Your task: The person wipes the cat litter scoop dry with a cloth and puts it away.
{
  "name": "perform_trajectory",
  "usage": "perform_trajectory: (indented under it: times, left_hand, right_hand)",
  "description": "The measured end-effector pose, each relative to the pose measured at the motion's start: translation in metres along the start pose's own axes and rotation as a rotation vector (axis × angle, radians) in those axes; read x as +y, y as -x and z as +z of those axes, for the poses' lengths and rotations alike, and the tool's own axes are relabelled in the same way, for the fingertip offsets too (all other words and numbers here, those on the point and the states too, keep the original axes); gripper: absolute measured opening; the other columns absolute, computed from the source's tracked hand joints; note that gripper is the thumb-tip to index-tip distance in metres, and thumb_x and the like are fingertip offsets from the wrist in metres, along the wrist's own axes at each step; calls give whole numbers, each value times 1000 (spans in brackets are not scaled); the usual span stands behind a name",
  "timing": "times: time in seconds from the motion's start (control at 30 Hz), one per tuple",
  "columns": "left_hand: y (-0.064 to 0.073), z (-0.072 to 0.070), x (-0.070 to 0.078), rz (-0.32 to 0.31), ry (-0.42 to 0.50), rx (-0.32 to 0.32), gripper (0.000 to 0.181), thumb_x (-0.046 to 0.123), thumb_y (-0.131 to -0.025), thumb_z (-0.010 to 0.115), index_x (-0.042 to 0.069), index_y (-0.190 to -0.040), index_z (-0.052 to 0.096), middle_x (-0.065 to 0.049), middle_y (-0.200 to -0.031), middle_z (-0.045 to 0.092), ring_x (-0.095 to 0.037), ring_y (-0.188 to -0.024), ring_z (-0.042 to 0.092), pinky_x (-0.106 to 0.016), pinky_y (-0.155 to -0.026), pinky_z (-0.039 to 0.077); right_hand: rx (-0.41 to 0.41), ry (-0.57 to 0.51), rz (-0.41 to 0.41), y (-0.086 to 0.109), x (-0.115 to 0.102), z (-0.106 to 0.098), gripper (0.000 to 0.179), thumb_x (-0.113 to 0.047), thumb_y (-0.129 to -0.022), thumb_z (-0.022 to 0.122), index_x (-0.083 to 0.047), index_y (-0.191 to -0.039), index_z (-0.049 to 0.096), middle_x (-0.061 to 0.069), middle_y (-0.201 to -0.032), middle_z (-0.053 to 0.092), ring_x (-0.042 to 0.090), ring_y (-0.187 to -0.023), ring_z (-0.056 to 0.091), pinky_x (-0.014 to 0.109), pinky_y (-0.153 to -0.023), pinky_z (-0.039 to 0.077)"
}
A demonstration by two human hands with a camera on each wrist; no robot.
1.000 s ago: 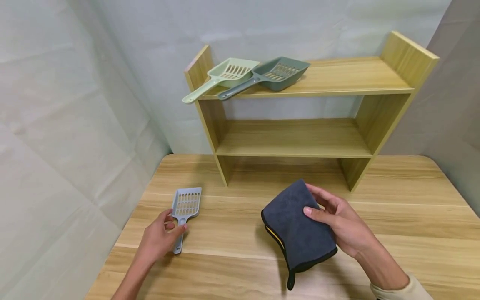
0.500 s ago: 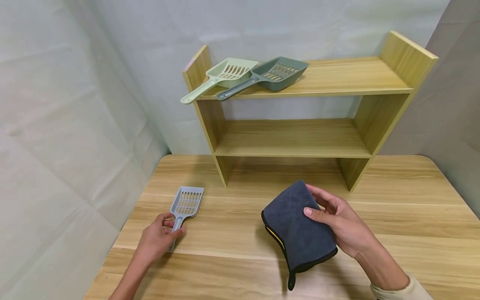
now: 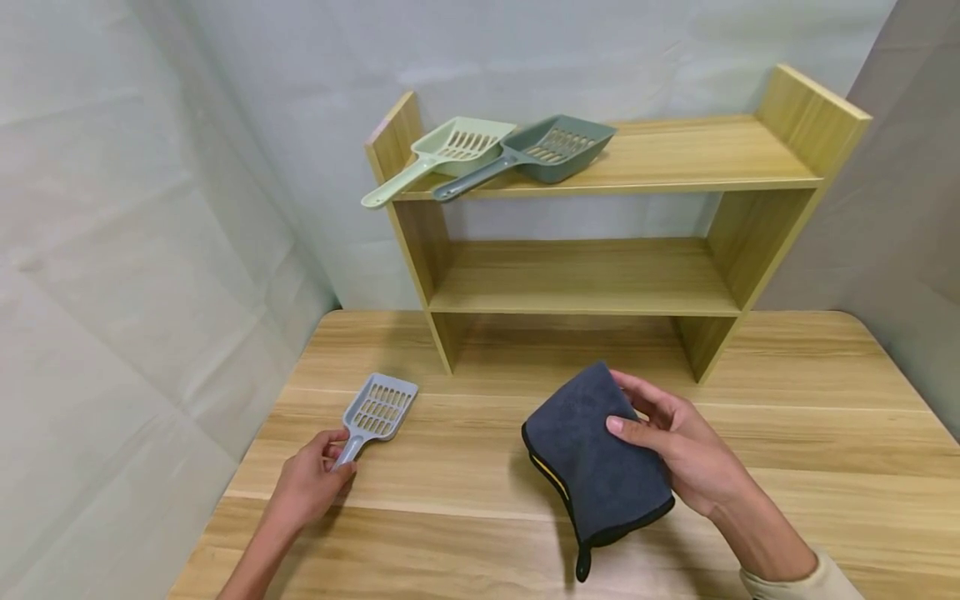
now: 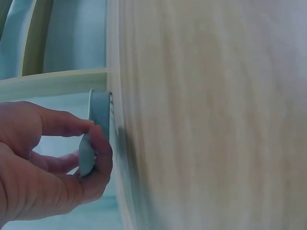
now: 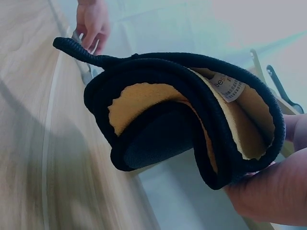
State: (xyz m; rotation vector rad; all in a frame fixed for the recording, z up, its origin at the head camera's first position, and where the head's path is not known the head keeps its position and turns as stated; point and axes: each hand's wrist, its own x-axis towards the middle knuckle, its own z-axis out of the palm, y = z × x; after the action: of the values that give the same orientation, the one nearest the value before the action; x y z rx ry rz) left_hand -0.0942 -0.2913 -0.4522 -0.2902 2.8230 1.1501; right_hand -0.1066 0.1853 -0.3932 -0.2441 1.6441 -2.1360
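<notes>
My left hand (image 3: 311, 479) grips the handle of a grey-blue litter scoop (image 3: 381, 407) near the table's left side; the slotted head points away from me. In the left wrist view, thumb and fingers pinch the scoop's handle (image 4: 86, 155) close beside the tabletop. My right hand (image 3: 686, 442) holds a folded dark grey cloth (image 3: 600, 458) with black edging, its thumb on top and fingers behind. A hanging loop (image 3: 583, 560) dangles from one corner. The right wrist view shows the cloth's yellow inner side (image 5: 144, 98) and a white label (image 5: 229, 86).
A wooden shelf unit (image 3: 585, 275) stands at the back of the wooden table (image 3: 465, 475). On its top board lie a pale green litter scoop (image 3: 450, 154) and a dark green one (image 3: 551, 150), handles overhanging the front edge. Fabric walls (image 3: 150, 208) surround the table.
The scoop in my left hand has turned clockwise, its head swinging to the right while its handle end slipped under my fingers. The right hand and cloth have stayed about where they were.
</notes>
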Motion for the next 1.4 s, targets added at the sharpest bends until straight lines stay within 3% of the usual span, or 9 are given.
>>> perform_trajectory:
  times: [0.13, 0.37, 0.73, 1.07, 1.4]
  left_hand:
    - [2, -3, 2, 46, -31, 15, 49, -1, -93, 71, -8, -140, 60, -22, -113, 71, -15, -86, 64, -22, -67, 50]
    - [6, -5, 14, 180, -61, 98, 44, -3, -92, 73, -4, -136, 65, -19, -108, 73, -18, -89, 65, -23, -69, 50]
    - [15, 5, 59, 287, -86, 203, 32, 5, -90, 84, 5, -121, 76, -10, -103, 76, -18, -87, 67, -23, -70, 50]
    - [11, 22, 91, 379, -102, 178, 29, 6, -87, 88, 4, -114, 78, -7, -97, 73, -15, -82, 64, -25, -70, 51]
    - [4, 37, 120, 416, -148, 131, 25, 7, -85, 89, 7, -108, 80, -3, -92, 73, -16, -80, 62, -35, -76, 50]
  right_hand:
    - [-2, -2, -2, 0, 0, -1, 62, -6, -107, 62, -18, -164, 41, -1, -138, 61, 20, -106, 76, 36, -86, 65]
    - [24, 11, -1, 0, -1, -1, 60, -7, -108, 63, -19, -163, 43, -1, -136, 62, 18, -105, 75, 34, -84, 65]
    - [46, 24, 13, 0, -2, 1, 59, -9, -107, 65, -19, -162, 45, -2, -134, 64, 18, -104, 76, 35, -84, 65]
    - [56, 32, 28, -1, -3, 1, 61, -10, -106, 66, -14, -162, 45, -1, -135, 66, 20, -105, 77, 36, -84, 65]
    - [71, 39, 50, -6, -4, 1, 56, -11, -105, 68, -16, -158, 51, -2, -131, 69, 18, -103, 76, 33, -84, 64]
